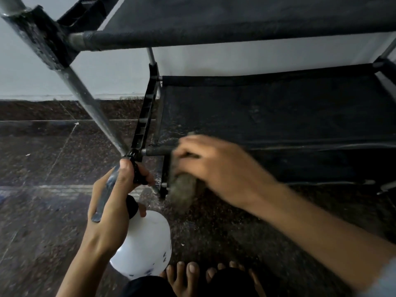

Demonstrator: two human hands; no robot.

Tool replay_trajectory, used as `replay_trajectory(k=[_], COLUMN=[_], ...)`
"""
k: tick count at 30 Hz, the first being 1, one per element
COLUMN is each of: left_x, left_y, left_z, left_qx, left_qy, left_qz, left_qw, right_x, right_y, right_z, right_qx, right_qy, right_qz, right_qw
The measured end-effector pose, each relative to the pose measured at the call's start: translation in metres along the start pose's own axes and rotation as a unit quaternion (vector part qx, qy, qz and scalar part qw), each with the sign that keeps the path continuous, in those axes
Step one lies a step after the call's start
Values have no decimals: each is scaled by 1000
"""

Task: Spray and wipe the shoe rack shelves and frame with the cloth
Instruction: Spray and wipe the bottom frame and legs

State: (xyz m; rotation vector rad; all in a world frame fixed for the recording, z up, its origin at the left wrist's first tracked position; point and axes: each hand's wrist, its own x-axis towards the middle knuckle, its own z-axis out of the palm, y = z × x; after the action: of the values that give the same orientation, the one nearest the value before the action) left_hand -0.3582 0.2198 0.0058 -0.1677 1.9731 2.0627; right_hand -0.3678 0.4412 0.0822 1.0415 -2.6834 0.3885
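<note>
From the head view I look down at the lower left corner of the shoe rack [235,28], whose black fabric shelves stretch off to the right, one high across the top of the picture and a lower shelf [278,112] close to the floor. A grey metal pole [85,99] of the frame runs diagonally from the top left down to a black plastic side bracket [143,123].

My left hand [111,202] is wrapped round the black spray head [137,168] of a white spray bottle [145,243]; the thumb lies on top near the nozzle and the fingers curl round the trigger and neck. The bottle hangs tilted just above the floor, its nozzle right beside the bottom of the pole and the bracket.

My right hand [216,166] grips a grey cloth [182,189], fingers curled over it, and presses it against the front rail [158,150] of the lower shelf, just right of the bracket. The hand and cloth are blurred, so I cannot tell exactly how the fingers sit. The loose end of the cloth hangs down past the rail toward the floor.

The floor [42,157] is dark speckled stone with pale joint lines, and it meets a pale wall [107,78] behind the rack. At the bottom edge, my bare toes [188,273] show just right of the bottle
</note>
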Motion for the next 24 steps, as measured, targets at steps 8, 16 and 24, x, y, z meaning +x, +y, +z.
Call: replay_trajectory(k=[8, 16, 24], left_x=[18, 11, 21], left_y=[6, 52, 43], left_z=[41, 118, 139], left_qx=[61, 70, 85], left_qy=[20, -47, -33], left_qz=[104, 165, 141], left_qw=[993, 983, 986], right_x=[-56, -152, -65], right_y=[42, 104, 44], right_z=[-4, -53, -1], right_qx=[14, 90, 169], right_qy=[18, 43, 51], right_qz=[64, 241, 133], right_qw=[998, 965, 975])
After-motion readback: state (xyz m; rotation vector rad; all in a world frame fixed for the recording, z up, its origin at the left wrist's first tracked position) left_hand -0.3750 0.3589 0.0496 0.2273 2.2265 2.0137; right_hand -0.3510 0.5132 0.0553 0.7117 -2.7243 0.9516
